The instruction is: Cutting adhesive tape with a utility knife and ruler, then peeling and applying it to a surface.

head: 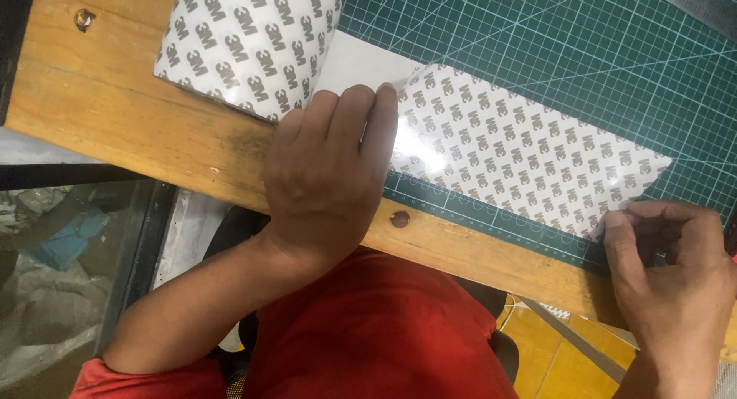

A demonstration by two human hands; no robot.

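From the head view, the printed adhesive strip (pixel 522 157) is lying slantwise on the green cutting mat (pixel 576 53), near the wooden table edge (pixel 153 138), open mat beyond. The left hand (pixel 330 176) is pressing its end, fingers together and flat. The right hand (pixel 668 253) is pinching the strip's corner; it is white, glossy, grey-patterned.

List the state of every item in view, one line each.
Left hand: palm down, fingers pressing the strip's left end.
Right hand: fingertips pinching the strip's right corner.
Printed strip: flat on the mat, right corner slightly lifted.
Printed sheet: lying over the bench edge and the mat.
Cutting mat: flat on the bench, partly covered.
Wooden bench: bare wood, carrying the mat.
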